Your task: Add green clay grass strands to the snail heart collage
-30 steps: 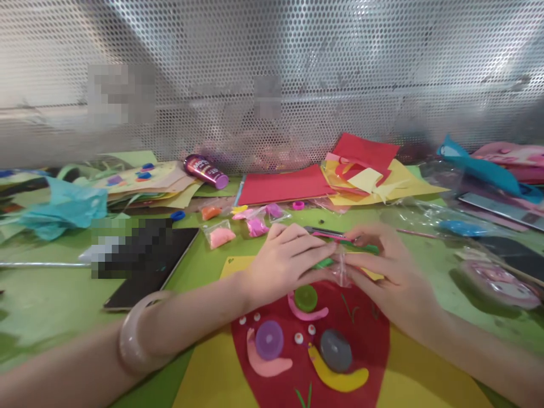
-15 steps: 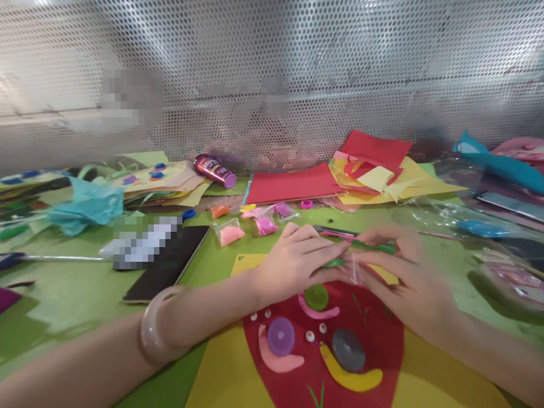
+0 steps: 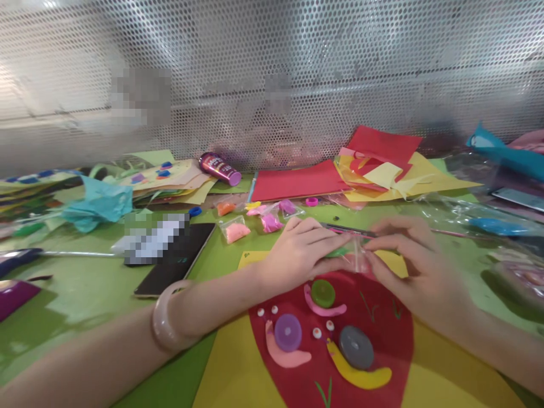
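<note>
My left hand and my right hand meet above a red paper shape that lies on a yellow sheet. Both pinch a small clear plastic bag with green clay in it. My left wrist wears a pale pink bangle. On the red shape sit three clay snails: one with a green shell, one with a purple shell, one with a grey shell. My right hand is blurred.
A black tablet lies to the left. Small bags of pink and orange clay lie behind my hands, beside a purple tube. Red and yellow paper sheets are stacked at the back by a perforated metal wall. Clutter fills both sides.
The view has shifted, so everything sits further right in the picture. My hands stay together on the small bag, with my right hand moving slightly.
</note>
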`<control>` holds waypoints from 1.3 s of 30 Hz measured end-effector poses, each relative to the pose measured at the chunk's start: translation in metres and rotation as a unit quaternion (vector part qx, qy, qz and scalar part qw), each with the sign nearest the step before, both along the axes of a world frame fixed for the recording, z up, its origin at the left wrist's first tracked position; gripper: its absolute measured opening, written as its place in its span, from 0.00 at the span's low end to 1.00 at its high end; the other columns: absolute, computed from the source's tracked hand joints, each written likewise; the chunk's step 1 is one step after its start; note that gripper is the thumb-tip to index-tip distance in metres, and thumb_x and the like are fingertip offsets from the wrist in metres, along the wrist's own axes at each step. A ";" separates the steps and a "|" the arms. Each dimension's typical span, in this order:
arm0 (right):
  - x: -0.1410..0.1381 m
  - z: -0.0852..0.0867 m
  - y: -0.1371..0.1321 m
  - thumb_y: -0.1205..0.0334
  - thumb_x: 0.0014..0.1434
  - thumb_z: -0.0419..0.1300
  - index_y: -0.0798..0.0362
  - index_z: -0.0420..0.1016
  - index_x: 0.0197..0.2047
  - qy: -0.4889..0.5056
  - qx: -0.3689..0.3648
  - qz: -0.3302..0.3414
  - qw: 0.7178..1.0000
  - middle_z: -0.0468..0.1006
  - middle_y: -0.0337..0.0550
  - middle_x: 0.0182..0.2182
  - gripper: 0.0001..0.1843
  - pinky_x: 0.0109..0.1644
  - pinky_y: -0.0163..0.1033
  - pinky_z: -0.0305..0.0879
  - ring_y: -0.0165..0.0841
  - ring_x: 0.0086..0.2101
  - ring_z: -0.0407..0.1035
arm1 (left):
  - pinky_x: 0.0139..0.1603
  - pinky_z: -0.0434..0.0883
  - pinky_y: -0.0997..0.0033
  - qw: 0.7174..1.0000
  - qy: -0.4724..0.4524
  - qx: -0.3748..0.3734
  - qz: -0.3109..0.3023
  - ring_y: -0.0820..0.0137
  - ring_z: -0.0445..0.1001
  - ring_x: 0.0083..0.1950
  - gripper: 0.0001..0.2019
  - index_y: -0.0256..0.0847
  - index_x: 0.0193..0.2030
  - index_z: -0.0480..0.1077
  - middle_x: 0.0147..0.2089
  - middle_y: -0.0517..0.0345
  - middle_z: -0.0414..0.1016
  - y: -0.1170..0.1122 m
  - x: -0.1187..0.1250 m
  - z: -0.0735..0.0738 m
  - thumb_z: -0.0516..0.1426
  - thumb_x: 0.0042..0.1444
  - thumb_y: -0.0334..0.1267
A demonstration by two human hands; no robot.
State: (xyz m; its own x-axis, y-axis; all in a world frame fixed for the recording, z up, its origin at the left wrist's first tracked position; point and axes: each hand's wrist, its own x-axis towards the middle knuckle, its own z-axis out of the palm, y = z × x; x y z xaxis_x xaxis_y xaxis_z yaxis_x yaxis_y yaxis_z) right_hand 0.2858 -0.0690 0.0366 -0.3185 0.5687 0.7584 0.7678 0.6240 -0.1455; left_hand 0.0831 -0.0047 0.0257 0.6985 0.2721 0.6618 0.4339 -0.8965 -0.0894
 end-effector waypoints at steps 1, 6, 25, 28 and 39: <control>0.001 0.000 0.002 0.66 0.63 0.53 0.47 0.66 0.38 0.010 -0.003 -0.010 1.000 0.65 0.45 0.40 0.04 0.46 0.46 0.64 0.39 0.42 0.65 | 0.45 0.73 0.62 1.000 0.008 -0.007 0.024 0.68 0.74 0.43 0.16 0.39 0.52 0.68 0.45 0.53 0.73 0.004 -0.001 0.000 0.52 0.64 0.47; 0.009 -0.002 0.012 0.61 0.63 0.55 0.48 0.68 0.36 0.046 -0.018 -0.047 0.998 0.66 0.45 0.40 0.03 0.45 0.46 0.66 0.40 0.42 0.67 | 0.52 0.71 0.54 0.981 0.041 -0.041 0.187 0.63 0.71 0.51 0.16 0.38 0.53 0.66 0.52 0.50 0.70 0.031 -0.011 -0.010 0.55 0.63 0.44; 0.014 -0.017 0.028 0.68 0.62 0.58 0.55 0.75 0.31 -0.175 -0.088 -0.039 0.980 0.71 0.47 0.44 0.08 0.50 0.54 0.62 0.42 0.46 0.61 | 0.61 0.63 0.42 0.965 0.138 -0.081 0.206 0.54 0.61 0.63 0.23 0.42 0.63 0.58 0.64 0.47 0.59 0.002 -0.019 -0.016 0.56 0.62 0.35; 0.016 -0.016 0.024 0.72 0.61 0.55 0.54 0.78 0.35 -0.244 -0.096 -0.029 0.965 0.71 0.48 0.50 0.10 0.52 0.55 0.63 0.45 0.49 0.60 | 0.62 0.61 0.42 0.963 0.137 -0.094 0.212 0.54 0.60 0.63 0.23 0.42 0.63 0.57 0.64 0.48 0.58 0.002 -0.019 -0.017 0.56 0.62 0.35; 0.029 -0.017 0.013 0.85 0.41 0.48 0.60 0.70 0.55 -0.375 -0.081 -0.020 0.923 0.58 0.61 0.62 0.37 0.50 0.64 0.65 0.57 0.58 0.54 | 0.61 0.62 0.41 0.958 0.134 -0.123 0.220 0.54 0.61 0.63 0.24 0.42 0.63 0.56 0.64 0.47 0.58 0.002 -0.019 -0.015 0.56 0.62 0.36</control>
